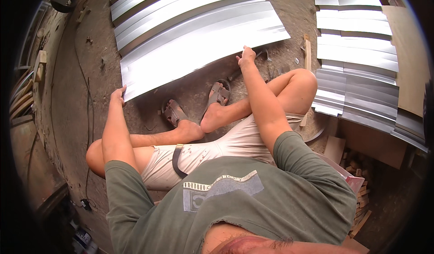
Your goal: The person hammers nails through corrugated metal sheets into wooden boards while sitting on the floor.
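Note:
A large shiny metal sheet (203,41) with raised ribs lies ahead of me, tilted a little, its near edge above the dirt floor. My left hand (119,96) is closed on its near left corner. Farther right along that same edge, my right hand (246,56) pinches the metal, thumb and fingers on either side; some fingertips are hidden. My sandalled feet (218,96) rest on the ground just short of the sheet, below the edge between my two hands. Glare washes out much of the surface.
More ribbed metal pieces (357,77) lie overlapped at the right, beside a tan board (409,59). A wooden strip (308,55) stands between them and my knee. Small wood blocks (361,195) are piled lower right. A dark cable (88,118) runs along the floor at left.

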A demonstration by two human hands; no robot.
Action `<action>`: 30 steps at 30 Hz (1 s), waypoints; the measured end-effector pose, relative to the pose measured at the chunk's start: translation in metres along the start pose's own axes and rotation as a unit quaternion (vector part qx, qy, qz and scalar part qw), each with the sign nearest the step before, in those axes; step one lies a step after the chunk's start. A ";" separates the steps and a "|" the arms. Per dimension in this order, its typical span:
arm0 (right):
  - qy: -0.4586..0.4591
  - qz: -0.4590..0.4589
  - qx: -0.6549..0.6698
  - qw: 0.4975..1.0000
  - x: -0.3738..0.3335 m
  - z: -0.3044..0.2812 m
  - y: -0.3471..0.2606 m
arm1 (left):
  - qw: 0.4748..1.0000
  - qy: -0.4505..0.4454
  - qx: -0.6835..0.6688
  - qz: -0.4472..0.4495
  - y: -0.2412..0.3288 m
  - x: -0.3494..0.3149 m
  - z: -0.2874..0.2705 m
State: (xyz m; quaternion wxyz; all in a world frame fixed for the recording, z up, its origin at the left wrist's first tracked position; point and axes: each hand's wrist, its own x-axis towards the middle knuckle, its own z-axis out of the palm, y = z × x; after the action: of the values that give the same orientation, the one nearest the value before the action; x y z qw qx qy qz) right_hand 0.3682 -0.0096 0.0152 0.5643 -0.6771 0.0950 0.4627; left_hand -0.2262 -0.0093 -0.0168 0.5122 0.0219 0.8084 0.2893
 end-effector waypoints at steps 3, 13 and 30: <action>-0.070 0.016 0.068 0.995 0.001 0.029 -0.010 | 0.999 0.004 0.001 0.038 0.029 0.041 -0.043; -0.115 -0.057 -0.177 0.976 0.010 0.021 0.016 | 0.998 0.056 0.040 0.008 -0.038 0.036 -0.041; -0.199 -0.023 -0.038 0.979 0.000 0.015 0.049 | 0.814 0.333 0.392 0.269 -0.008 -0.005 0.027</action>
State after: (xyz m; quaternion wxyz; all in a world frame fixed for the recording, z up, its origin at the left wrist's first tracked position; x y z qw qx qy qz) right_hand 0.3281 -0.0140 -0.0170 0.5563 -0.5943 -0.0523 0.5785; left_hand -0.1985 -0.0059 -0.0248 0.0613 0.3392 0.9365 0.0639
